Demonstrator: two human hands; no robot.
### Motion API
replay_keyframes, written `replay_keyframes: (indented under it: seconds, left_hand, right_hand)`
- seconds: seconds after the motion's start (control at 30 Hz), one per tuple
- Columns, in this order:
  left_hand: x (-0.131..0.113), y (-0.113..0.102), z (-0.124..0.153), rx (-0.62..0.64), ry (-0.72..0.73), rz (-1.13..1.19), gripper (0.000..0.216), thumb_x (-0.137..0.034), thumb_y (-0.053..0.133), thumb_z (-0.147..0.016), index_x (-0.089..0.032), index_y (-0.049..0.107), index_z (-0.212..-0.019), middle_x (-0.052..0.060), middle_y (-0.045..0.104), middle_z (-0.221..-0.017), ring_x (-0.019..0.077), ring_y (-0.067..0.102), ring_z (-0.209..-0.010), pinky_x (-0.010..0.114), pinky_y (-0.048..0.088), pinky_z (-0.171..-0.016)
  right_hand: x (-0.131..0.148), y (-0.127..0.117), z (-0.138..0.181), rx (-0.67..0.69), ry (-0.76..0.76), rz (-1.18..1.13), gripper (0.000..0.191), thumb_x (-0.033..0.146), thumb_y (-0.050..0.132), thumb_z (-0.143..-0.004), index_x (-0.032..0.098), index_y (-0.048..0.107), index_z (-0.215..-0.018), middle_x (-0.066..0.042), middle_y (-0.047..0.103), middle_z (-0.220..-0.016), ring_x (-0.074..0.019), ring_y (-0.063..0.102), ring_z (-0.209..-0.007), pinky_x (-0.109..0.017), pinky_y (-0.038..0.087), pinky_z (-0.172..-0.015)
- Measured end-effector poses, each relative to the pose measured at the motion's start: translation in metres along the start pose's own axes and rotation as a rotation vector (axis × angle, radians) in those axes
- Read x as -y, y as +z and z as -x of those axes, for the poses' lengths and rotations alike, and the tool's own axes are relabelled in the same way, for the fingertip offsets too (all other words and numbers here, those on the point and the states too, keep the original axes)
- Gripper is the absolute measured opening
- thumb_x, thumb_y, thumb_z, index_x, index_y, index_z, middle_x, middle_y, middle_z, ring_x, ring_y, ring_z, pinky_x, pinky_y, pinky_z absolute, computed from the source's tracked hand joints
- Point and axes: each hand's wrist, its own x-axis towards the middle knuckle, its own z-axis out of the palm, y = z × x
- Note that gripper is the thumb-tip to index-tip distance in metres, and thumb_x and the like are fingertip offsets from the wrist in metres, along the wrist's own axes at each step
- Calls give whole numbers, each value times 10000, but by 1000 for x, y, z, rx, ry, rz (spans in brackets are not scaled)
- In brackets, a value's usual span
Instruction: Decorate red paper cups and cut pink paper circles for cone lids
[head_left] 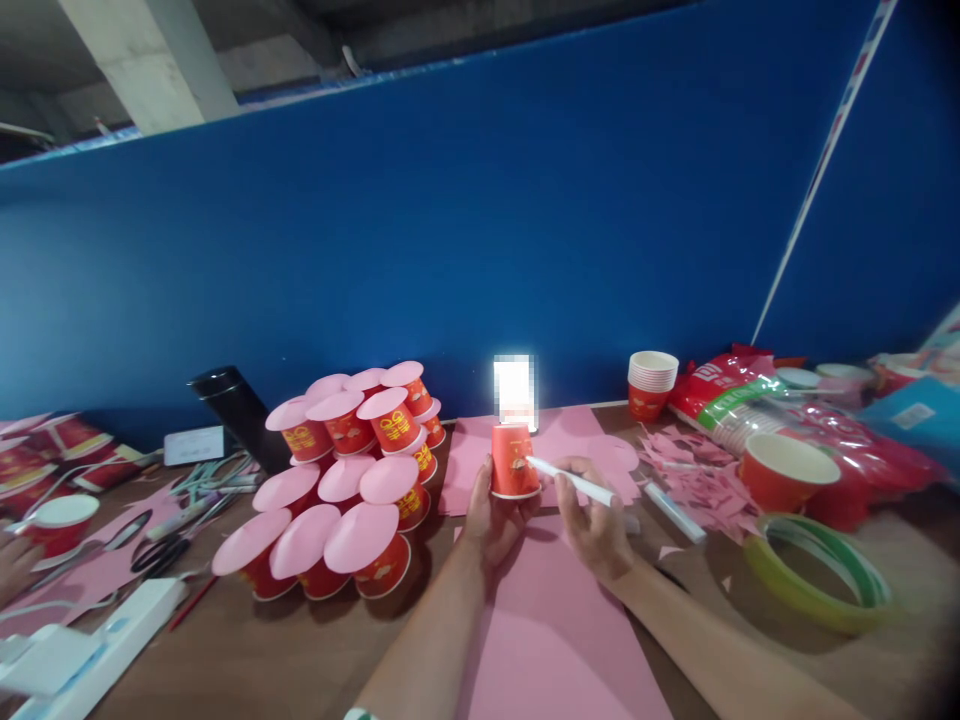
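Currently the left hand point(496, 525) grips an upside-down red paper cup point(510, 452) just left of the right hand point(600, 525), whose fingers pinch a slim white pen-shaped stick point(576, 480) pointing left at it.

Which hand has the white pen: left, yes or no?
No, the right hand holds the white pen; the left hand holds the red cup.

This looks like a makeshift craft workshop: a brown wood-look bench point(247, 665) carries rows of red paper cups topped with pink discs point(343, 478), torn pink paper scraps point(697, 470) and black-handled metal scissors point(174, 545). Beyond the tall blue partition point(450, 230), a grey square pillar point(146, 65), probably concrete, rises in dimness.
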Motion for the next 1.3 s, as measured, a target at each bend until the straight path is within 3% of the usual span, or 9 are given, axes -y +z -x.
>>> replay_keyframes:
  seconds: [0.33, 0.57, 0.7, 0.87, 1.0, 1.17, 1.3]
  left_hand:
    - [-1, 1, 0, 23, -20, -20, 412, -470, 561, -833, -112, 626, -1026, 101, 685, -950, 191, 643, -824, 302, 508, -739]
    - [0, 2, 1, 60, -4, 25, 422, -449, 562, -838, -122, 604, -1100, 105, 674, -1015, 186, 635, -868, 324, 505, -819]
    - [0, 2, 1, 34, 12, 30, 416, -444, 574, -828, -132, 600, -1101, 97, 677, -1003, 186, 644, -829, 327, 522, -766]
    - [-1, 2, 1, -3, -4, 7, 404, -459, 574, -822, -101, 625, -1003, 100, 692, -883, 207, 659, -787, 325, 529, -713]
    - [-3, 4, 2, -47, 6, 61, 292, -379, 586, -828, -113, 629, -943, 77, 696, -822, 185, 660, -752, 311, 525, -728]
    - [-7, 4, 3, -15, 10, 70, 407, -447, 534, -850, -111, 614, -1064, 116, 701, -887, 202, 665, -787, 332, 513, -769]
    - [-6, -1, 2, 28, -13, 51, 503, -513, 549, -827, -140, 581, -1163, 124, 694, -983, 187, 661, -790, 311, 500, -772]
  right_hand:
    - [-1, -1, 0, 7, -22, 17, 121, 182, 453, -909, 239, 539, -971, -60, 612, -856, -193, 609, -778, -340, 516, -699]
    - [-4, -2, -2, 4, 17, -2, 120, 193, 446, -914, 227, 531, -992, -59, 610, -881, -187, 613, -793, -333, 508, -720]
    - [-5, -2, -1, 9, 22, 2, 112, 196, 449, -914, 222, 528, -988, -61, 611, -878, -191, 612, -794, -336, 506, -719]
    - [-1, -1, 0, 13, -39, -5, 114, 160, 455, -904, 223, 533, -957, -59, 610, -852, -183, 603, -769, -329, 506, -686]
    - [3, 1, 3, 57, -110, 7, 129, 154, 450, -901, 213, 545, -965, -58, 613, -820, -180, 594, -747, -326, 505, -662]
    - [1, 4, 9, 166, -230, -17, 169, 151, 452, -888, 195, 554, -1016, -69, 626, -846, -196, 597, -783, -360, 513, -699]
    - [-1, 4, 11, 177, -268, -45, 218, 127, 475, -868, 197, 553, -1059, -69, 636, -890, -200, 606, -843, -373, 519, -756]
